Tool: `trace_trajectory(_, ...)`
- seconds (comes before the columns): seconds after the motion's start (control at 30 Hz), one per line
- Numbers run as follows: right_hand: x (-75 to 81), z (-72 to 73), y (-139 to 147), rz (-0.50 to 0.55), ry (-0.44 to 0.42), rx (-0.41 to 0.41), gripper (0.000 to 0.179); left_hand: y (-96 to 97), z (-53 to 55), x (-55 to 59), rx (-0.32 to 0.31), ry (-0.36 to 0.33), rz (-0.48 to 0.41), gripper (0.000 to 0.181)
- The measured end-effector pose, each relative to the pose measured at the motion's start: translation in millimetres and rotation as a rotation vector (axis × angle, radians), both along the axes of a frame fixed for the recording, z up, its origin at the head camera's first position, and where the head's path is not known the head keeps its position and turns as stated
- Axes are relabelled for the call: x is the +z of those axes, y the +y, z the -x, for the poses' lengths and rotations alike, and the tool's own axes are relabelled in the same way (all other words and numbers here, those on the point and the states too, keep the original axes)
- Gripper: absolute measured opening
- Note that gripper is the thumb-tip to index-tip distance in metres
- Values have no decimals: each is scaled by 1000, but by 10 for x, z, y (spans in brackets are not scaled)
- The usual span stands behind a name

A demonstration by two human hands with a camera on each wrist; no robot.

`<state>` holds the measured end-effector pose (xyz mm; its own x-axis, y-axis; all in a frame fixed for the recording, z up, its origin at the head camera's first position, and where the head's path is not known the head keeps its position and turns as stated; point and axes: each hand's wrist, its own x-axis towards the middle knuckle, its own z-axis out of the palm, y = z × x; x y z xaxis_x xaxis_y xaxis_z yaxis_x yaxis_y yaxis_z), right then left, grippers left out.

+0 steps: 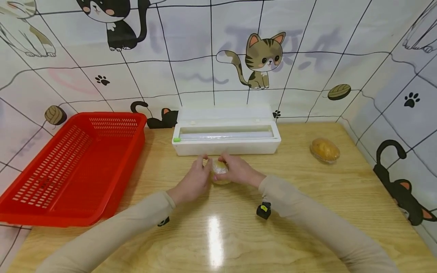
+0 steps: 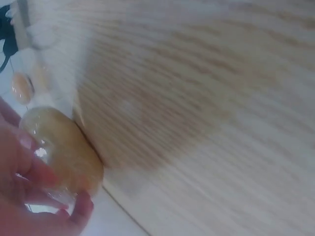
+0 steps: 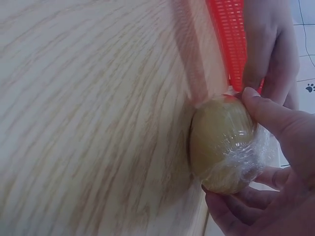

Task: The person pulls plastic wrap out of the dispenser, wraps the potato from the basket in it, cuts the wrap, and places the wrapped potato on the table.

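A yellowish potato wrapped in clear cling film rests on the wooden table in front of the white film box. My right hand grips it from the right, thumb on one side and fingers on the other, as the right wrist view shows. From the left, my left hand holds the potato with bent fingers. Crumpled, shiny film gathers on the potato's upper side near the right fingers. In the left wrist view the potato is slightly blurred, with fingers partly covering it.
Behind the hands stands a white cling film box, its lid raised and a film roll inside. To the left lies a large red plastic basket. A second film-wrapped, yellow-orange item sits at the right. Cat-patterned sheeting surrounds the table.
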<state>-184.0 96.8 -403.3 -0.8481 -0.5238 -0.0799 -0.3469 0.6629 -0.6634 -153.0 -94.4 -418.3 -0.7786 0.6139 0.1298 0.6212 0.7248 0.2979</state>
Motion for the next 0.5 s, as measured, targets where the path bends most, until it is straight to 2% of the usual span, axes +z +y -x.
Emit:
trace_trajectory(0.1, -22, -18, -7, -4, 11, -11, 56, 18, -29, -25, -9, 37, 67, 65)
trace_trajectory(0.23, -52, -27, -13, 10, 20, -38, 62, 25, -49, -51, 3, 47, 69, 65)
trace_trajectory(0.3, -62, -30, -16, 29, 3, -55, 71, 22, -47, -63, 5, 60, 88, 67)
trace_trajectory(0.4, -68, -35, -16, 54, 0, -55, 90, 34, -27, -57, -25, 127, 203, 72)
trace_trajectory(0.5, -59, -64, -3, 23, 102, 9, 95, 67, -18, -33, -66, 236, 364, 71)
